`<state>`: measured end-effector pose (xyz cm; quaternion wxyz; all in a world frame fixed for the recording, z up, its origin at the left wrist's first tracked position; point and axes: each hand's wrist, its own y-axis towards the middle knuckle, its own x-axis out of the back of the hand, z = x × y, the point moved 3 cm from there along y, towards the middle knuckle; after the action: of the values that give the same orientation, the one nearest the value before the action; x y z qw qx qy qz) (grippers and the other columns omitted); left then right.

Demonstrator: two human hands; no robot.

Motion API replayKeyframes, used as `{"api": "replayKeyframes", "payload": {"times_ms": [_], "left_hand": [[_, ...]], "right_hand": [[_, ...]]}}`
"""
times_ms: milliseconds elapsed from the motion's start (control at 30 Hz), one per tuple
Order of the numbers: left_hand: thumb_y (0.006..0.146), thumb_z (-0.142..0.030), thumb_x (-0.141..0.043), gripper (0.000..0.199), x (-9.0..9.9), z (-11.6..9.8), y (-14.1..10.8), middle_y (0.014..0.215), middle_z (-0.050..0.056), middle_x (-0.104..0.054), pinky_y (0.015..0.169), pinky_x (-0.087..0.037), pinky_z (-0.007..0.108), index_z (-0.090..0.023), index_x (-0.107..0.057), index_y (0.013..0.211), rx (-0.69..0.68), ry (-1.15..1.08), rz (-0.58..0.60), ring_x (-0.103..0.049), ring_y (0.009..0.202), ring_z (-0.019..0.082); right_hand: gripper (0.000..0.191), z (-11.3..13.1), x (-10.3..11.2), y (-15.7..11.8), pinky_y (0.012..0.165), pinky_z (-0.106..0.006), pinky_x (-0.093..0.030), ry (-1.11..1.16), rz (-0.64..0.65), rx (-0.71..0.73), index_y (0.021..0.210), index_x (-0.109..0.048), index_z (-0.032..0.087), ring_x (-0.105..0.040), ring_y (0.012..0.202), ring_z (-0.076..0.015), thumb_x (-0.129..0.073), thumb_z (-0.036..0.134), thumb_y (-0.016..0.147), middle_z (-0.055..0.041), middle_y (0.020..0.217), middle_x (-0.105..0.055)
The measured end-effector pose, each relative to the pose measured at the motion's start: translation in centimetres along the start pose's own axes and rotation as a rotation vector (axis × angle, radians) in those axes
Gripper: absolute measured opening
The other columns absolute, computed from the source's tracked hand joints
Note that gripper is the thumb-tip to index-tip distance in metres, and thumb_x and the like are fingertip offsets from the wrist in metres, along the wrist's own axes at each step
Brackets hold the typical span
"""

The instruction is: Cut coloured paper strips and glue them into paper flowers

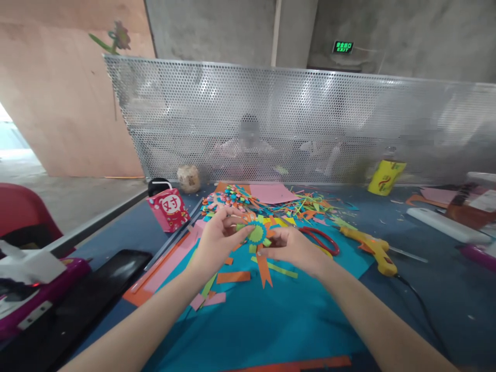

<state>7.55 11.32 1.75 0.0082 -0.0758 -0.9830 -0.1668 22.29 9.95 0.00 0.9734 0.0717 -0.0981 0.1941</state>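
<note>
Between my two hands is a paper rosette (256, 234) with a green centre, a blue scalloped ring, orange and green loops, and an orange forked tail hanging down. My left hand (225, 232) pinches its left edge between thumb and fingers. On the other side, my right hand (292, 248) grips the rosette's lower right, with the fingers closed at the orange tail. Beneath lies a large blue paper sheet (271, 320). An orange strip (233, 277), a green strip (284, 269) and pink scraps (214, 299) are scattered on it. Red-handled scissors (323, 238) rest just beyond my right hand.
A yellow glue gun (370, 247) with a cord lies at right. Behind my hands sit piled paper strips (310, 204) and pink paper (271, 194). A pink box (169, 209), a black phone-like slab (93, 294) and a power strip (46, 299) stand left. A perforated metal screen (217, 113) borders the table.
</note>
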Motion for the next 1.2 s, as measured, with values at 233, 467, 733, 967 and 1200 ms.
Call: {"api": "replayKeyframes", "payload": {"times_ms": [233, 467, 733, 967, 1200], "left_hand": [[0.061, -0.026, -0.064, 0.029, 0.2, -0.2, -0.1, 0.062, -0.005, -0.054, 0.045, -0.041, 0.017, -0.018, -0.043, 0.079, -0.035, 0.019, -0.046, -0.052, 0.051, 0.007], [0.061, -0.025, -0.064, 0.029, 1.1, -0.1, 0.2, 0.069, -0.003, -0.057, 0.052, -0.044, 0.018, -0.019, -0.046, 0.083, -0.071, 0.046, -0.142, -0.056, 0.061, 0.009], [0.064, -0.040, -0.056, 0.035, 2.9, 1.9, 1.2, 0.079, 0.007, -0.061, 0.053, -0.047, 0.029, -0.014, -0.052, 0.087, 0.185, 0.295, -0.066, -0.059, 0.069, 0.019], [0.072, -0.037, -0.048, 0.029, 0.0, 1.2, 0.0, 0.102, 0.006, -0.059, 0.075, -0.041, 0.028, -0.019, -0.058, 0.093, -0.027, 0.367, 0.197, -0.051, 0.095, 0.020], [0.074, -0.034, -0.044, 0.021, 0.1, 2.4, 0.3, 0.062, -0.001, -0.055, 0.053, -0.037, 0.022, -0.016, -0.053, 0.073, -0.003, 0.271, 0.108, -0.050, 0.058, 0.012]], "right_hand": [[0.021, -0.1, 0.2, 0.2, 0.060, -0.023, -0.043, -0.099, 0.036, 0.015, 0.080, -0.061, 0.016, -0.054, 0.065, -0.0121, -0.064, 0.024, 0.060, -0.0008, 0.075, -0.061], [0.008, -0.3, -0.1, 0.1, 0.052, -0.021, -0.040, -0.188, 0.070, -0.014, 0.068, -0.060, 0.016, -0.052, 0.054, -0.0106, -0.061, 0.018, 0.060, 0.0020, 0.058, -0.057], [0.021, -0.3, 2.2, 0.3, 0.046, -0.020, -0.036, -0.201, -0.150, -0.070, 0.073, -0.059, 0.014, -0.048, 0.051, -0.0084, -0.060, 0.032, 0.063, 0.0010, 0.061, -0.056], [0.021, 0.2, 0.8, 0.2, 0.041, -0.018, -0.030, -0.213, -0.087, -0.037, 0.063, -0.054, 0.016, -0.040, 0.043, -0.0058, -0.058, 0.036, 0.065, 0.0050, 0.050, -0.046], [0.029, 0.3, 3.9, -0.5, 0.063, -0.023, -0.041, -1.110, -0.304, -0.291, 0.085, -0.058, 0.020, -0.056, 0.076, -0.0156, -0.038, 0.040, 0.080, -0.0039, 0.084, -0.061]]}}
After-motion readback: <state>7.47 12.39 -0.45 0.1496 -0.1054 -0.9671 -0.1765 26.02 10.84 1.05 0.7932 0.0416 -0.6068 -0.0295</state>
